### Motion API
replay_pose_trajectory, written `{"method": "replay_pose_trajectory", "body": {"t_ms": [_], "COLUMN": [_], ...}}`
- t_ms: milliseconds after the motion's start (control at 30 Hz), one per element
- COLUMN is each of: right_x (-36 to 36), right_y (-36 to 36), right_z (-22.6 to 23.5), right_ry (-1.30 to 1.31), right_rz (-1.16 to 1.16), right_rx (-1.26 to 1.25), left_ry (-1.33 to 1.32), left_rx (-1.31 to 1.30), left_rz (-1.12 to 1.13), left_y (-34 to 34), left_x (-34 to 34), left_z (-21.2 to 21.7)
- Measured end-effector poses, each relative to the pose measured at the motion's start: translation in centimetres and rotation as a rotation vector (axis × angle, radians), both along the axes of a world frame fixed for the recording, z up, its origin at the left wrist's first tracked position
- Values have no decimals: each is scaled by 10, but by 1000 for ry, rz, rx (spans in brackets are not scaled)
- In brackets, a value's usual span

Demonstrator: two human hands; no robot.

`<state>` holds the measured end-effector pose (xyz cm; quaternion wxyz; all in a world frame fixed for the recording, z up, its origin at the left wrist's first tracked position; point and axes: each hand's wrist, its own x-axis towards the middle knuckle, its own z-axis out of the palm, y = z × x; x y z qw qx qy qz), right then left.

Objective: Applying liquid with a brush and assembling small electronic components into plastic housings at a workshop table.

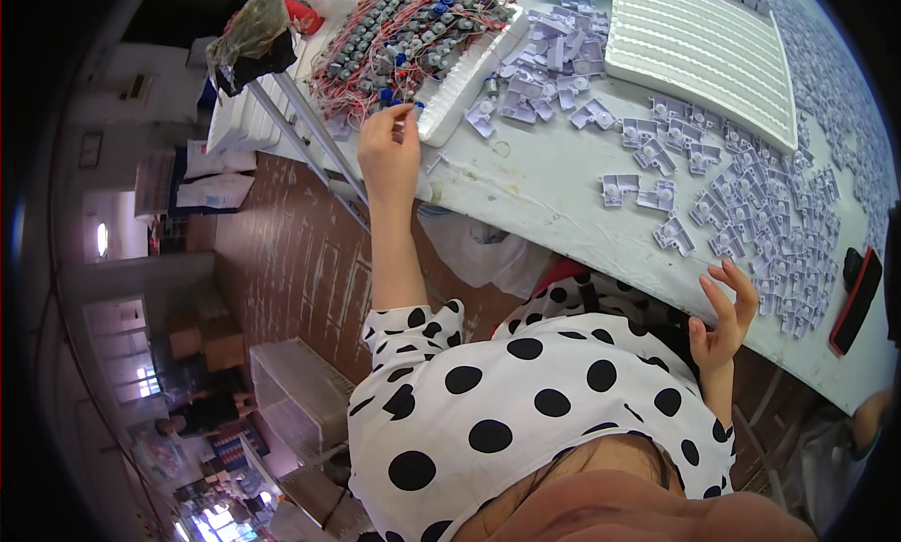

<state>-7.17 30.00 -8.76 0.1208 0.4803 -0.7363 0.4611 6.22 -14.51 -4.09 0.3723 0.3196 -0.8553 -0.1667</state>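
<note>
My left hand (388, 152) reaches to the near edge of a heap of small grey motors with red and white wires (404, 45), some with blue ends. Its thumb and fingers are pinched together beside a blue end; what lies between them is hidden. A white ribbed foam tray (474, 77) borders the heap on the right. At the table's front edge, my right hand (721, 321) hovers with fingers apart and nothing in them. Nearest to it are many pale lavender plastic housings (737, 199), spread over the white table (544, 199).
An upright-lying white ribbed foam tray (699, 59) sits among the housings. More housings (554, 59) are piled beside the motors. A metal stand (310, 134) rises at the left. A black and red object (856, 303) lies at the far right. Another person (206, 415) is in the background.
</note>
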Motion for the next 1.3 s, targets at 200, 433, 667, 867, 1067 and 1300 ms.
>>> {"method": "replay_pose_trajectory", "body": {"t_ms": [200, 433, 667, 867, 1067, 1300], "right_x": [1, 0, -12, -24, -49, -82], "right_y": [0, -3, -52, -185, -345, -423], "right_z": [0, -1, 65, 84, 40, 23], "right_ry": [-15, -33, 138, 331, 486, 797], "right_rz": [-31, -26, 267, 625, 574, 496], "right_rx": [27, 69, 204, 197, 148, 159], "left_ry": [-298, -413, -388, -410, -481, -550], "left_rx": [-571, -727, -710, -652, -713, -783], "left_rz": [-191, -169, -253, -358, -303, -410], "left_y": [-29, -73, -86, -92, -91, -107], "left_x": [-29, -24, -26, -25, -29, -21], "left_z": [-2, 10, 30, 26, 25, 37]}}
